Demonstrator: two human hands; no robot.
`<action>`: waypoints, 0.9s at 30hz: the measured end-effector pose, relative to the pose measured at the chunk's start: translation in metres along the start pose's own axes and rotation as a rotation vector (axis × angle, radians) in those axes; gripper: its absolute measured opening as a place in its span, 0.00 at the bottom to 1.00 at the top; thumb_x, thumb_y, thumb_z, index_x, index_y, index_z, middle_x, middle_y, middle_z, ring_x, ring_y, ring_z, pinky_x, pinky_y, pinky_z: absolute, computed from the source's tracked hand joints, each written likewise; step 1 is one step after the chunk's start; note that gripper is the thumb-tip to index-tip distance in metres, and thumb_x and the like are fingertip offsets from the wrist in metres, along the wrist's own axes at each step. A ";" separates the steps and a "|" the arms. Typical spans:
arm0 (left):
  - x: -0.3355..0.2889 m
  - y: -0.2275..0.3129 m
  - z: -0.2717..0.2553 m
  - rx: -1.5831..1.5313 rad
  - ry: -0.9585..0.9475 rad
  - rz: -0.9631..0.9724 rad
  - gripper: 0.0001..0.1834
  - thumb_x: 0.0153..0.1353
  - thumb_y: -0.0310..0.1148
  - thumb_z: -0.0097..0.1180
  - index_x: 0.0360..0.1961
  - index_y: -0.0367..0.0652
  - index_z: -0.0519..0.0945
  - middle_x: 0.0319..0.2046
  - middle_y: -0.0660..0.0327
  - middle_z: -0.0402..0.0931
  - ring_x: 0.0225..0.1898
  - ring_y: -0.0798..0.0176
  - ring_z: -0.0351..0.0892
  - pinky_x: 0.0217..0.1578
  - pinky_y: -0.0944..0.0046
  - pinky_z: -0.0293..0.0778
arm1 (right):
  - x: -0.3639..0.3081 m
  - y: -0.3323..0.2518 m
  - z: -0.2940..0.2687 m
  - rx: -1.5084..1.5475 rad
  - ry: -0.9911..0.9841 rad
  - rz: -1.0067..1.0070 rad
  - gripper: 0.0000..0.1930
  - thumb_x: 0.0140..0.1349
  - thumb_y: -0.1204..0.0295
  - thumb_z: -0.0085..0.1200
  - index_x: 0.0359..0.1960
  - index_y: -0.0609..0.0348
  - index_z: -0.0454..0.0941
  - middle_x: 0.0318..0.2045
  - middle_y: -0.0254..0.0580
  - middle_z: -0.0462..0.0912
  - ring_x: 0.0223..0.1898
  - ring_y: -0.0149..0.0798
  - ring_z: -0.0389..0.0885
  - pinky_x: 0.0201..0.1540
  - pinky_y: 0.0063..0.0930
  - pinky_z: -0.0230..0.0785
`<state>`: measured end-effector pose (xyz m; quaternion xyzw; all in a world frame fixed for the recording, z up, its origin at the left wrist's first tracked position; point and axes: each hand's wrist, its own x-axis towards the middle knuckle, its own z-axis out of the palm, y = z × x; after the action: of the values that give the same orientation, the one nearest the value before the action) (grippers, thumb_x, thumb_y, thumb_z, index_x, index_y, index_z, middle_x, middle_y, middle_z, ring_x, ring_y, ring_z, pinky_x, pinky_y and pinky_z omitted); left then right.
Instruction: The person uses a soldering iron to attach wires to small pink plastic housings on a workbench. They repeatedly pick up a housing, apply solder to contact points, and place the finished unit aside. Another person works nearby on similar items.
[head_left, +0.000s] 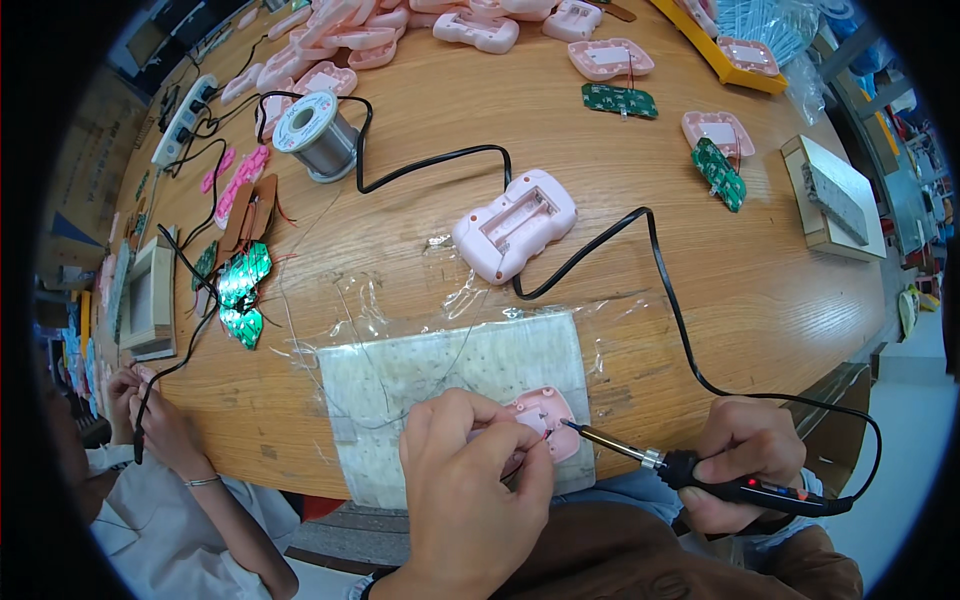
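My left hand (470, 490) is closed in a pinch at the near left side of a small pink plastic shell half (563, 445), over the pale mat (370, 400). Its fingers cover part of the shell, and a bit of thin wire shows beside the fingertips. In my right hand (755, 455) is a soldering iron (745, 490) with a black handle and a lit red light. The iron points left, its tip at the shell's right side close to my left fingertips. Whether the tip touches anything is too small to tell.
Beyond the mat lie a pink controller-shaped case (515, 225) and the iron's black cord (655, 250). A solder spool (318, 140), green circuit boards (245, 290) and many pink shells (350, 30) stand farther off. At left, another person's hands (165, 425) work nearby.
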<state>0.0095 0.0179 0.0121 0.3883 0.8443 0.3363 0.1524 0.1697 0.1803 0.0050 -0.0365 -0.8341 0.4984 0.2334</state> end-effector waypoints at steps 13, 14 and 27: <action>0.009 0.001 -0.001 0.108 -0.126 -0.050 0.05 0.47 0.23 0.63 0.24 0.40 0.78 0.27 0.58 0.70 0.35 0.52 0.68 0.38 0.57 0.66 | 0.002 0.003 0.002 0.007 -0.012 0.005 0.14 0.43 0.78 0.68 0.29 0.58 0.75 0.18 0.38 0.74 0.15 0.34 0.72 0.16 0.25 0.60; 0.010 0.001 -0.001 0.119 -0.132 -0.038 0.05 0.47 0.23 0.63 0.24 0.40 0.78 0.27 0.58 0.70 0.35 0.52 0.68 0.38 0.57 0.67 | 0.002 0.004 0.002 0.008 -0.022 0.001 0.14 0.43 0.78 0.68 0.29 0.58 0.75 0.18 0.38 0.74 0.15 0.34 0.72 0.16 0.25 0.60; 0.017 0.003 -0.004 0.138 -0.172 -0.008 0.05 0.46 0.22 0.63 0.23 0.39 0.78 0.26 0.56 0.71 0.34 0.50 0.69 0.36 0.56 0.67 | 0.009 0.006 0.001 0.025 -0.080 -0.037 0.13 0.44 0.78 0.67 0.30 0.58 0.75 0.19 0.37 0.72 0.15 0.34 0.70 0.15 0.25 0.59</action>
<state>-0.0020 0.0303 0.0175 0.4218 0.8508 0.2425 0.1986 0.1606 0.1848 0.0024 0.0016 -0.8371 0.5054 0.2096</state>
